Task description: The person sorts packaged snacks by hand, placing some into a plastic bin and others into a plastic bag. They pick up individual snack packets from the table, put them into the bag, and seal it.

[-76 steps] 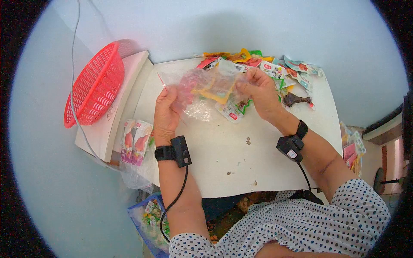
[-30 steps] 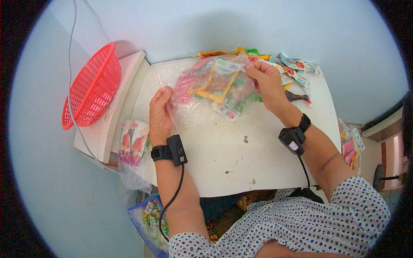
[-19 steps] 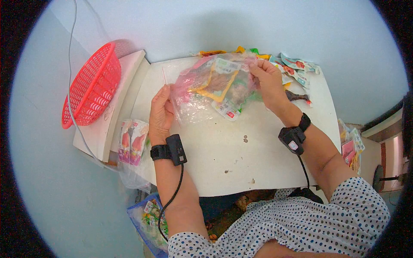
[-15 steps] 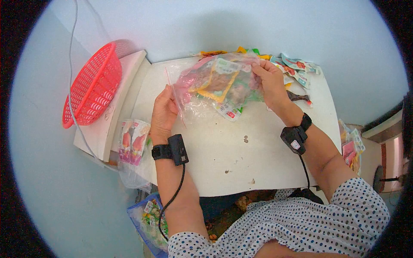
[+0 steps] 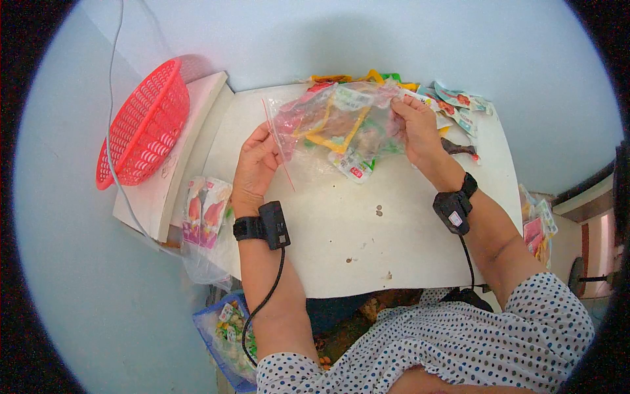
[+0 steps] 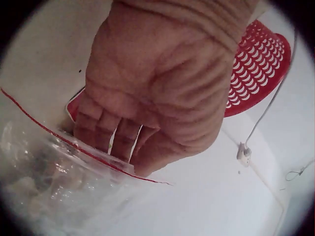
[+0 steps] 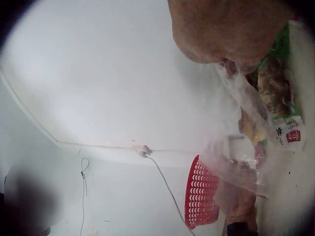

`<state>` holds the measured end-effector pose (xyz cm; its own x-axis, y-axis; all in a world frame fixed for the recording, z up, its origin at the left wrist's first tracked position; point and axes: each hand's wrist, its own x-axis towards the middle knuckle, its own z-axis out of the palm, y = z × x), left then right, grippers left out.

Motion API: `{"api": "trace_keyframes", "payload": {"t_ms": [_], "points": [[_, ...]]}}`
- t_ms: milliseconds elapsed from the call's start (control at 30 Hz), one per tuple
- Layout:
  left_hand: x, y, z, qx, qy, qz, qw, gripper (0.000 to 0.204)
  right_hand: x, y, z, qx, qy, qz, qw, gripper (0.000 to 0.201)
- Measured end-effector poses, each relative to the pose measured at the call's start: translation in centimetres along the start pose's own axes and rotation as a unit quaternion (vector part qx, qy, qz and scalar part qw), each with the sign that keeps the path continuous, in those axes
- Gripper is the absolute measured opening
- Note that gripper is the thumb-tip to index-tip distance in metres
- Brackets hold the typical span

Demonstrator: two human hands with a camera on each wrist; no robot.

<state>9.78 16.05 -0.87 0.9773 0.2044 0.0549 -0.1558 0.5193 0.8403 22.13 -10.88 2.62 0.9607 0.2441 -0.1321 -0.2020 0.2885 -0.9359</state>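
So both hands are up over the far half of the white table [image 5: 367, 243], stretching a clear zip bag [image 5: 335, 125] between them. The left hand [image 5: 256, 164] pinches the end with the red zip strip [image 5: 279, 146], fingers curled together on the plastic; the left wrist view shows the fingertips [image 6: 106, 135] tucked right behind that red line. The right hand [image 5: 420, 131] grips the opposite end, fingers bunched and clamped on the film. The bag is lifted off the tabletop and stuffed with snack packets, one with a yellow border, one pinkish, some green.

Around it: a heap of loose snack packets [image 5: 453, 108] sits at the far right corner, just behind the right hand and partly hidden by the bag. A dark brown packet [image 5: 459, 150] lies beside the right wrist. A red plastic basket [image 5: 141, 125] leans tilted on a white board [image 5: 170, 190] left of the table. Two pink packets [image 5: 203, 213] lie at the table's left edge near the left wrist, and a blue crate [image 5: 226, 335] of more packets sits below on the floor.

Writing-wise, there are little red labels on a packet sticking out of the bag's lower edge, but they're too small to read. The right wrist view is mostly wall, with the bag blurry at the edge.
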Motion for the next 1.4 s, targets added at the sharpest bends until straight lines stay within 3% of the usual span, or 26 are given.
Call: {"api": "trace_keyframes", "payload": {"t_ms": [467, 567, 667, 767, 967, 1167, 1400], "points": [[0.3, -0.3, -0.1, 0.035, 0.037, -0.020, 0.999, 0.029, 0.5, 0.6, -0.1, -0.002, 0.020, 0.016, 1.000, 0.014], [0.3, -0.4, -0.3, 0.100, 0.019, -0.066, 0.993, 0.029, 0.4, 0.5, 0.0, -0.003, 0.026, 0.022, 0.999, 0.012], [0.2, -0.8, 0.5, 0.180, 0.052, -0.088, 0.978, 0.029, 0.4, 0.5, 0.1, 0.006, 0.032, 0.021, 0.999, 0.011], [-0.4, -0.5, 1.4, 0.220, 0.037, -0.073, 0.972, 0.028, 0.7, 0.8, 0.0, 0.004, 0.037, 0.017, 0.999, 0.011], [-0.9, 0.2, 1.0, 0.230, -0.009, -0.138, 0.963, 0.030, 0.7, 0.9, -0.3, -0.002, 0.034, 0.011, 0.999, 0.014], [0.1, -0.7, -0.1, 0.188, 0.077, -0.090, 0.975, 0.023, 0.6, 0.8, -0.3, -0.007, 0.023, 0.012, 1.000, 0.015], [0.2, -0.3, 0.2, 0.158, 0.178, 0.042, 0.970, 0.018, 0.0, 0.8, 0.7, -0.079, 0.025, -0.013, 0.996, 0.017]]}}
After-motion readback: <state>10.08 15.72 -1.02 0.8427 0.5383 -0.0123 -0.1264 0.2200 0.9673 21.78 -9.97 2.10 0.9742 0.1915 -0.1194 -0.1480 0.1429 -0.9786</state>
